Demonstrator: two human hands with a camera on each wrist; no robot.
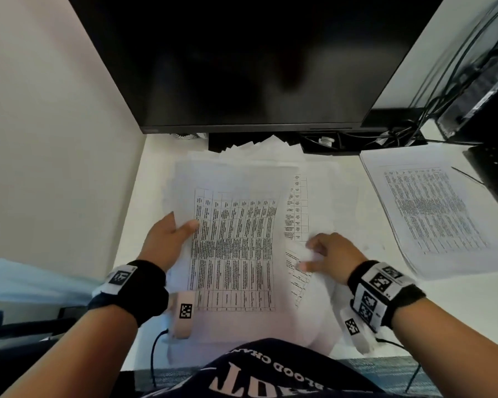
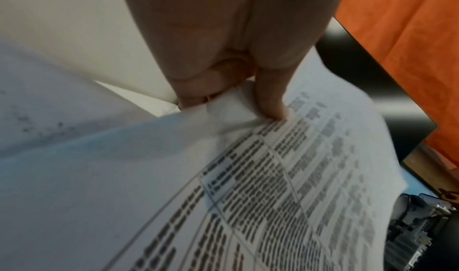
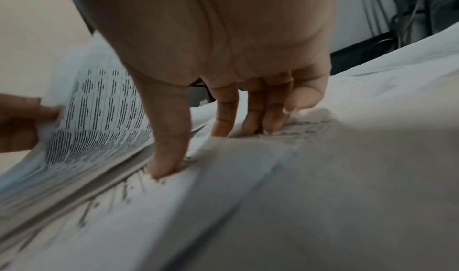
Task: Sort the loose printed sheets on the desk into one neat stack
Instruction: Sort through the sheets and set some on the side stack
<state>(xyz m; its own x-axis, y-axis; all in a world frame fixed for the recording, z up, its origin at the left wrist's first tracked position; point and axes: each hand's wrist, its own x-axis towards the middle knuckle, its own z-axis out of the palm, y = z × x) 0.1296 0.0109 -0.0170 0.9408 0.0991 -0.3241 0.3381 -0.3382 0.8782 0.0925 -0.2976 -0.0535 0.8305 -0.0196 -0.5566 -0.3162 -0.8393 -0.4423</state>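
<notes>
Pinching the left edge of a printed sheet, the left hand has its thumb on the printed face and its fingers curled beneath, so the paper puckers at the grip in the left wrist view. This sheet is white, covered by a dense black table of narrow columns and ruled boxes with wide blank margins, and it bows up off the loose sheets below it. Those lie fanned and overlapping on the white surface under the dark monitor, their corners splayed toward its base; a strip of another table shows just right of the held page. The right hand rests there on the loose sheets, fingers spread and pressing down with nothing gripped; the right wrist view shows the thumb and fingertips planted on the paper, which wrinkles around them. Farther right, apart from the pile, a squared stack of the same tabled pages lies on the surface, turned at an angle, beside a black keyboard and tangled cables.
</notes>
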